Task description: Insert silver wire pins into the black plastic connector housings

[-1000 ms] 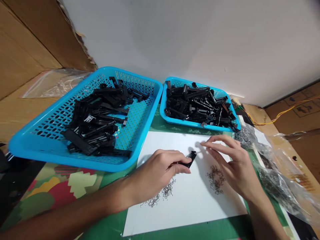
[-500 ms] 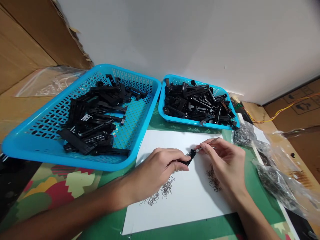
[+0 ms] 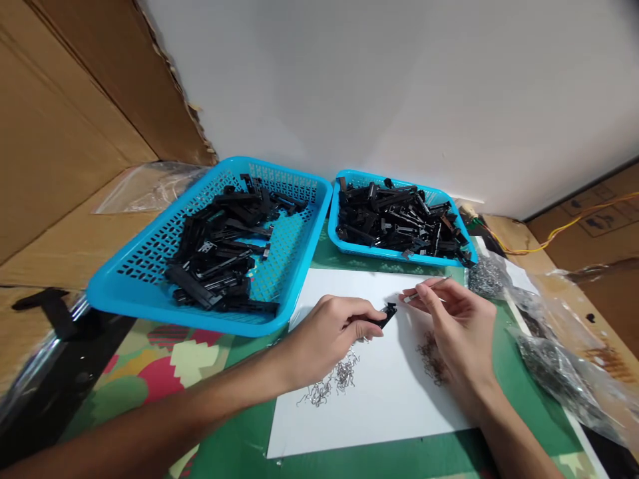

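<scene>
My left hand [image 3: 344, 332] is closed, thumb and fingers pinching a small, long black plastic part [image 3: 387, 315] over a white sheet [image 3: 394, 412]. The part's far end juts out past my fingertips; the rest is hidden in the hand. My right hand [image 3: 462, 326], also closed, grips a slim tool with a pale tip [image 3: 411, 297], its exact kind unclear. That tip points at the black part, a small gap between them. Beneath my left hand lie small bent metal wire pieces [image 3: 344, 374], and another pile of wire pieces [image 3: 433, 359] is beside my right hand.
Behind the sheet stand a large blue basket [image 3: 294, 293] and a smaller blue basket [image 3: 359, 250], both holding many black plastic parts. Clear bags of metal bits [image 3: 554, 372] lie at right. A white wall [image 3: 374, 86] and cardboard [image 3: 64, 113] bound the area.
My right hand has drawn the slim tool back to the right, away from the black part's end. The left hand still holds the part. The camera view has shifted slightly.
</scene>
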The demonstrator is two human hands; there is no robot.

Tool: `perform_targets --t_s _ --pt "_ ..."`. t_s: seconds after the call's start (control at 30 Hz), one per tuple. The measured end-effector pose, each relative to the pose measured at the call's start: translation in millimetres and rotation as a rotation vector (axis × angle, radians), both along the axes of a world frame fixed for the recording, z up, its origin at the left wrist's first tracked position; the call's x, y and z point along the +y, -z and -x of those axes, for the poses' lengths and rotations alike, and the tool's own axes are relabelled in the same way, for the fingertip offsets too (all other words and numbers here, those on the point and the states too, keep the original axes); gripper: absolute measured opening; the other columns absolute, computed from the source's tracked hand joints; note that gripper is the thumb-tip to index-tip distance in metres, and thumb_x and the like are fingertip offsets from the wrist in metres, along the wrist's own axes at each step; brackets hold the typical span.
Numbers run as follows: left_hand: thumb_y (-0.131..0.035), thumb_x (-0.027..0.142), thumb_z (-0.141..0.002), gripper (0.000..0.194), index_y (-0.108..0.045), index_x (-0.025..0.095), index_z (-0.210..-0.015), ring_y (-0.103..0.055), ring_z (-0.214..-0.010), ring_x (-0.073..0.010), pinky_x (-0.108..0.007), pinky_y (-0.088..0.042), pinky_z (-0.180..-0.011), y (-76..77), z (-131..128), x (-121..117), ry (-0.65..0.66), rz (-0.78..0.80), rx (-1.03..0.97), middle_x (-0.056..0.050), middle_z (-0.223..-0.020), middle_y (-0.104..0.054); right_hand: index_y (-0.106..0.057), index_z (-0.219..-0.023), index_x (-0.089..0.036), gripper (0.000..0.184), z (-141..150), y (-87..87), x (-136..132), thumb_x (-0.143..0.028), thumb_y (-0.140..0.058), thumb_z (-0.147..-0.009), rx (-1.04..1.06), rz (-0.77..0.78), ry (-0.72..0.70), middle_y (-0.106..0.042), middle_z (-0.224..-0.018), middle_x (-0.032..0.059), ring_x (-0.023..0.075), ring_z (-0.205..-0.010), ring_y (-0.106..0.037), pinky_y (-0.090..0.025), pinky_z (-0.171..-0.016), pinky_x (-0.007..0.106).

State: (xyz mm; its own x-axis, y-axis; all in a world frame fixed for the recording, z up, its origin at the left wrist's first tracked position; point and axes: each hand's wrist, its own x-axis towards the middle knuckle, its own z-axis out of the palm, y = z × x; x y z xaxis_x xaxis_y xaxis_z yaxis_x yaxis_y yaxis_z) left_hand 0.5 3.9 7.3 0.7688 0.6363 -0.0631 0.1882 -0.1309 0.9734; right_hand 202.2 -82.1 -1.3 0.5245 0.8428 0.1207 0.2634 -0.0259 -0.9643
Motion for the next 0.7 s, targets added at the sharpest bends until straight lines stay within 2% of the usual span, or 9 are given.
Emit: perform_targets --t_s 0.13,0.33,0.53,0.6,0.7 --pt "-0.071 0.015 -0.094 0.016 -0.084 0.018 -0.103 -0.069 -0.087 -0.0164 -0.024 -0.047 -0.077 2.0 0.2 -1.0 0.011 0.002 -0.001 0.000 -0.097 -0.083 -0.075 -0.087 -0.020 0.020 -1.8 -0.1 -0.3 -0.038 -0.076 -0.094 0.022 0.005 -0.041 -0.079 -0.086 0.0057 0.0226 -0.079 -0.077 -0.064 -0.075 0.035" --pt "-0.072 0.020 -0.095 0.016 -0.084 0.019 -0.106 -0.070 -0.090 -0.0171 -0.025 -0.048 -0.079 3.6 0.8 -1.3 0.021 0.010 0.010 0.000 -0.100 -0.083 -0.073 -0.093 -0.022 0.022 0.6 -2.8 -2.4 -0.039 -0.063 -0.103 -0.192 0.037 -0.088 -0.079 -0.089 0.0044 0.0202 -0.082 -0.074 -0.057 -0.080 0.033" --pt "-0.074 0.021 -0.094 0.017 -0.084 0.020 -0.108 -0.071 -0.093 -0.0178 -0.025 -0.048 -0.080 4.4 0.5 -1.3 0.017 0.009 0.017 0.000 -0.104 -0.083 -0.074 -0.095 -0.021 0.024 1.0 -2.2 -2.8 -0.042 -0.064 -0.101 -0.190 0.047 -0.076 -0.077 -0.088 0.0055 0.0222 -0.080 -0.073 -0.055 -0.071 0.031" --pt "-0.074 0.021 -0.094 0.016 -0.084 0.020 -0.107 -0.072 -0.092 -0.0177 -0.025 -0.048 -0.079 5.3 0.4 -1.4 0.014 0.006 0.015 0.000 -0.103 -0.084 -0.072 -0.100 -0.022 0.024 -1.4 -5.3 -3.2 -0.041 -0.058 -0.105 -0.291 0.063 -0.071 -0.074 -0.086 0.0035 0.0196 -0.076 -0.070 -0.052 -0.068 0.029" --pt "-0.074 0.020 -0.094 0.017 -0.084 0.020 -0.108 -0.072 -0.091 -0.0171 -0.025 -0.049 -0.079 6.6 0.3 -1.5 0.016 -0.001 0.002 0.000 -0.101 -0.084 -0.070 -0.097 -0.023 0.025 -5.2 -11.9 -3.6 -0.040 -0.055 -0.105 -0.456 0.177 -0.171 -0.070 -0.082 0.0012 0.0169 -0.070 -0.062 -0.044 -0.062 0.028"
